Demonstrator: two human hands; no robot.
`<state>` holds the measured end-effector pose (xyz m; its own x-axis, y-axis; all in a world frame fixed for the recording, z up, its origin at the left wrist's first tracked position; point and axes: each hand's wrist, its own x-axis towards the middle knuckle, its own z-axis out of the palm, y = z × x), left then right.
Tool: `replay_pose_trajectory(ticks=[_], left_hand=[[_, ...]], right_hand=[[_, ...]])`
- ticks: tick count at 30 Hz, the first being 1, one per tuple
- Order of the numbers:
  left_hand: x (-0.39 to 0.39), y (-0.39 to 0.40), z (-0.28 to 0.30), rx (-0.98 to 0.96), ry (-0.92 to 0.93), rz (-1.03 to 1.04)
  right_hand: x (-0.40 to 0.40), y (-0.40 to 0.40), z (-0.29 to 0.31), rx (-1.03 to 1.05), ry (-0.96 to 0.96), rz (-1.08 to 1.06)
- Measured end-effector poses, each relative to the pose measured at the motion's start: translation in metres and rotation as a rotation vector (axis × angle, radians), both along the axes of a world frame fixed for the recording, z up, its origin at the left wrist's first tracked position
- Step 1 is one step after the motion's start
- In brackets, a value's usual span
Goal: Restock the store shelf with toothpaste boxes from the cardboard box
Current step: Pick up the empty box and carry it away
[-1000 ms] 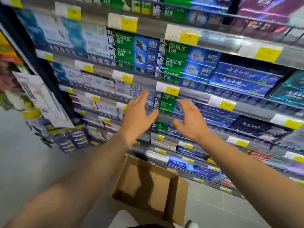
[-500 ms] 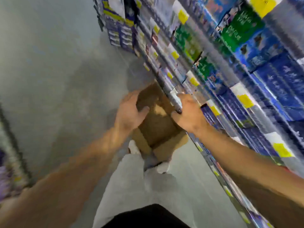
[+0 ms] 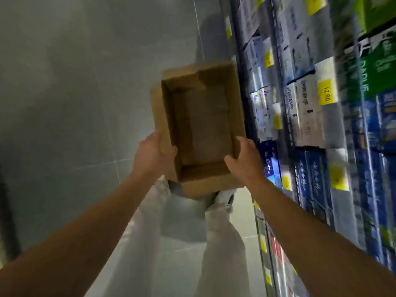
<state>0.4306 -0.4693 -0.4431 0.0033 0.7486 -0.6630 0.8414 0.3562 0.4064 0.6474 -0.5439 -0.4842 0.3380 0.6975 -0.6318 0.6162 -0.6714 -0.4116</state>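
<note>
1. Now the cardboard box (image 3: 201, 127) is held above the floor, just beside the store shelf (image 3: 285, 116), with its opening toward the camera. No toothpaste box is visible inside it, only brown walls and bottom.
2. The left hand (image 3: 153, 156) grips the left wall near the close corner, the thumb over the rim and inside. The right hand (image 3: 246, 160) grips the right wall in the same way. The hands are apart, one on each side.
3. The toothpaste boxes (image 3: 308, 116) stand in rows on the shelf, behind yellow price tags (image 3: 326, 93). I judge the restocking is nearly finished or finished, and the step in hand is to take the empty box away.
4. To do it well, keep both grips equal, so the box stays level and does not twist; thin cardboard bends easily at the rim.
5. Keep the right side of the box away from the shelf edge, because it is very close and could push a tag or a product.
6. Mind the feet (image 3: 222, 196) under the box, which it partly hides from view.
</note>
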Motion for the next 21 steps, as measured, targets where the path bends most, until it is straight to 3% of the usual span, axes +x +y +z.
replay_pose_trajectory(ticks=[7,11,13,17,21], left_hand=[[0.041,-0.034,-0.156,0.006,0.022,0.227],[0.033,-0.044,-0.239,0.068,0.040,0.356],[0.026,-0.050,-0.274,0.048,0.042,0.431],[0.017,-0.066,-0.313,-0.019,0.040,0.451],[0.002,-0.067,-0.308,0.030,0.095,0.390]], right_hand=[[0.060,-0.012,-0.157,0.015,0.043,-0.088],[0.084,-0.004,-0.232,-0.020,0.083,-0.362],[0.089,-0.004,-0.262,-0.054,0.107,-0.392],[0.074,-0.015,-0.287,-0.025,-0.081,-0.201],[0.071,-0.014,-0.271,0.078,-0.170,-0.102]])
